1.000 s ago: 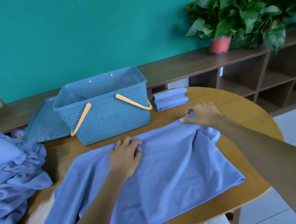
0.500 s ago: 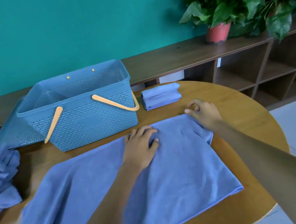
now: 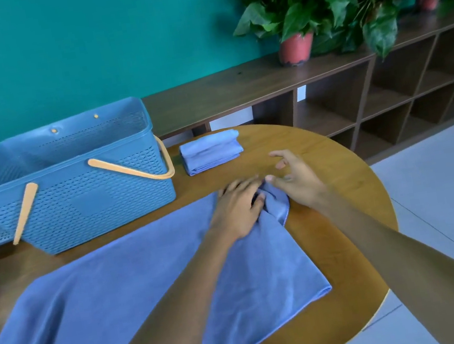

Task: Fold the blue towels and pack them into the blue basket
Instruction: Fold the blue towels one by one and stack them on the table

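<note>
Big blue towel (image 3: 139,298) lies spread flat over the round wood table (image 3: 341,207), filling lower left + center of frame, its near edge running off the bottom-left corner. Left hand (image 3: 236,209) sits at center frame on the towel's far right corner, fingers curled into bunched cloth, so it grips the towel there; cloth puckers up in a small ridge just right of the knuckles. Right hand (image 3: 295,181) is just right of the left, center-right of frame, hovering over the same corner w/ fingers spread and loosely bent, thumb tip close to the bunched fabric; holding nothing, released. Can't tell if the thumb actually touches the cloth. Blue basket (image 3: 76,201) stands upright at left, mid-height of frame, on the table behind the towel, its tan handles folded down over the front wall; inside looks empty from this angle. Folded towel (image 3: 210,152) sits on the table just right of the basket, above the hands, apart from both. Upper right: potted plant (image 3: 292,12) on a low dark wood shelf unit (image 3: 265,82) against a teal wall (image 3: 81,46).
</note>
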